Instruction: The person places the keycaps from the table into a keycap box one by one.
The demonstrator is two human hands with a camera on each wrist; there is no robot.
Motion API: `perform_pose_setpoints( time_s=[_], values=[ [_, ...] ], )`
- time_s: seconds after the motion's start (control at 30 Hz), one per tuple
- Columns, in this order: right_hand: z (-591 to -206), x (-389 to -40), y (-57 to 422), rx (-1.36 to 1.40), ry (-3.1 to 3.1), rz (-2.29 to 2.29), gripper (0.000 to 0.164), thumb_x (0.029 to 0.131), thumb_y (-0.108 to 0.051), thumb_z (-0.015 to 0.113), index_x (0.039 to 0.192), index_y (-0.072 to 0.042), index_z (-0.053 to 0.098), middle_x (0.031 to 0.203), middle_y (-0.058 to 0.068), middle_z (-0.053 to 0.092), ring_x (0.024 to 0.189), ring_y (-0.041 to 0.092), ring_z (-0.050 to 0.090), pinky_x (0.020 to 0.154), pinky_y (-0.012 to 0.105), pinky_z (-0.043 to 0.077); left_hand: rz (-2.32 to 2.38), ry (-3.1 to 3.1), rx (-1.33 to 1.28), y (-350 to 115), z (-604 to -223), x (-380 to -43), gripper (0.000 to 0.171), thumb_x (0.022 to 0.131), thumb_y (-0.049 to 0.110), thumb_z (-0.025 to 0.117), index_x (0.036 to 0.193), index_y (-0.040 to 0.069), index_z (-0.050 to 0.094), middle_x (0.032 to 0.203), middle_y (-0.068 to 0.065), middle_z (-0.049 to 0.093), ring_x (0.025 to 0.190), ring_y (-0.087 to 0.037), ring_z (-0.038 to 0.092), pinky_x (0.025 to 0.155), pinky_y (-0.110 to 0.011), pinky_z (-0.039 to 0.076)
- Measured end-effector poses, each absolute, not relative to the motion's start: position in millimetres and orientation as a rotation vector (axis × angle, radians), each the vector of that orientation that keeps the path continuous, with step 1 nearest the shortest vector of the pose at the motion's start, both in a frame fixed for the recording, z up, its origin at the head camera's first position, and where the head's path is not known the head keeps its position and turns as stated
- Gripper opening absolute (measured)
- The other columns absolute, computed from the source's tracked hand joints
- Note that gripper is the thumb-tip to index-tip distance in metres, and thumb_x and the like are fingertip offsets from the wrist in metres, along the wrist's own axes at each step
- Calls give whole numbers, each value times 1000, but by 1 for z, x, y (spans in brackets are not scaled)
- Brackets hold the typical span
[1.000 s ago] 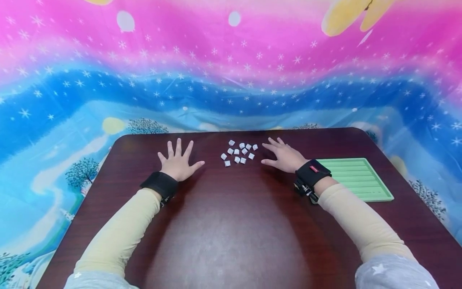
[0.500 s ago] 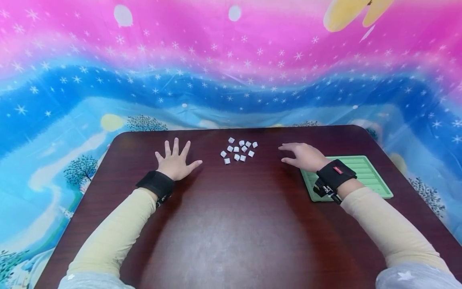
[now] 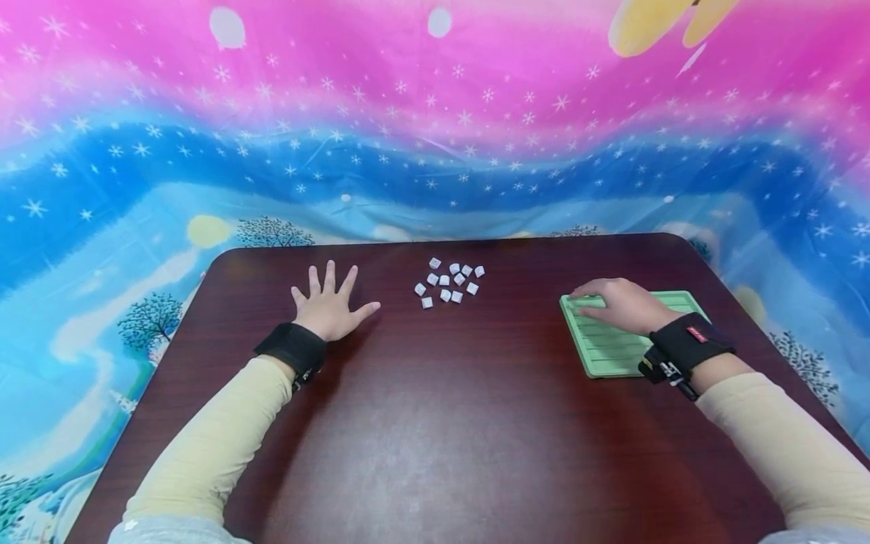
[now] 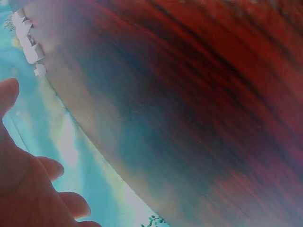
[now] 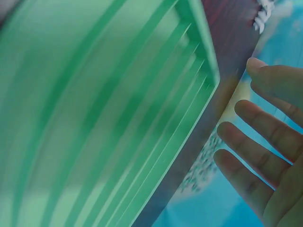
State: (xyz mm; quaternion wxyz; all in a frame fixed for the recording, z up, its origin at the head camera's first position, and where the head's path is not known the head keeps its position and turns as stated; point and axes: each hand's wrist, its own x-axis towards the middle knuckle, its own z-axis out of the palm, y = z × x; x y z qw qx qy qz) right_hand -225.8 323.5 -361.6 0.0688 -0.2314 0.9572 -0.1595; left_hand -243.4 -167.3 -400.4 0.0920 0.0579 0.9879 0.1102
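One splayed L hand (image 3: 328, 311) is holding nothing. White cubes (image 3: 445, 280) are sitting mid-bench (image 3: 421, 423), far side. R hand (image 3: 625, 304) is hovering, relaxed & empty, over the green tray (image 3: 608, 353); I'm guessing lightwt., stiff plastic, its rim (image 3: 578, 337) offering best hold.

White cubes (image 3: 445, 280), scattered — green tray (image 3: 612, 355)

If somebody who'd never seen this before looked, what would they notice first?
Probably the big pink and blue cloth behind the table, dotted with snowflakes. Next might come the little white cubes, loosely grouped near the table's far edge, between the two hands. Then the bright green tray on the right, with the right hand over it, while the left hand is spread wide on the left.
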Motion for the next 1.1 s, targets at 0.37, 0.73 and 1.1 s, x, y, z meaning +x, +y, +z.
perform_pose_setpoints(
  time_s=[0.37,0.73,1.1],
  values=[
    [-364,-212,382,-528,2913,-418,37,99,-11,68,132,5,65,125,28,64,110,43,62,87,54,51,325,2948,165,-167,-399,-246,92,99,69,42,167,15,8,167,-26,-6,150,-52,-10,110,-78,1],
    [-366,-210,429,-422,2942,-364,34,98,-10,68,126,9,67,110,24,69,99,40,65,81,53,52,322,2944,146,-169,-398,-246,93,99,67,43,167,14,8,167,-27,-5,150,-54,-9,110,-78,2],
    [-371,-210,477,-287,2975,-423,43,97,-5,64,133,18,54,106,34,63,89,44,62,70,50,51,313,2948,144,-167,-393,-252,92,99,67,42,167,15,8,168,-26,-6,150,-53,-10,111,-77,2]
  ],
)
